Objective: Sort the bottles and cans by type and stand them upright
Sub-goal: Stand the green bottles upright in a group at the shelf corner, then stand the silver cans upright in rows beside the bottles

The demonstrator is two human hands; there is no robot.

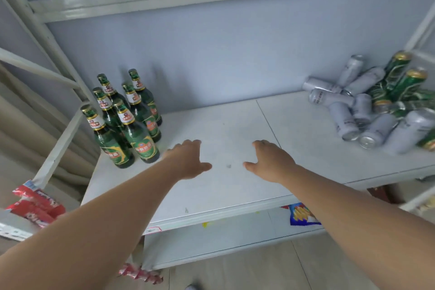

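Several green glass bottles (127,120) with gold caps stand upright in a tight group at the left end of the white shelf (235,186). At the right end lies a jumbled heap of silver cans (362,113), most on their sides, mixed with green cans (404,80) that lean or lie behind them. My left hand (188,160) hovers over the middle of the shelf, palm down, fingers apart, just right of the bottles and holding nothing. My right hand (270,162) is beside it, also spread and empty, well left of the cans.
White metal uprights (47,30) frame the shelf at left and right, with a rail across the back. A lower shelf (211,238) holds a blue snack packet (301,215). Red packets (35,205) sit at the lower left. Wooden floor lies below.
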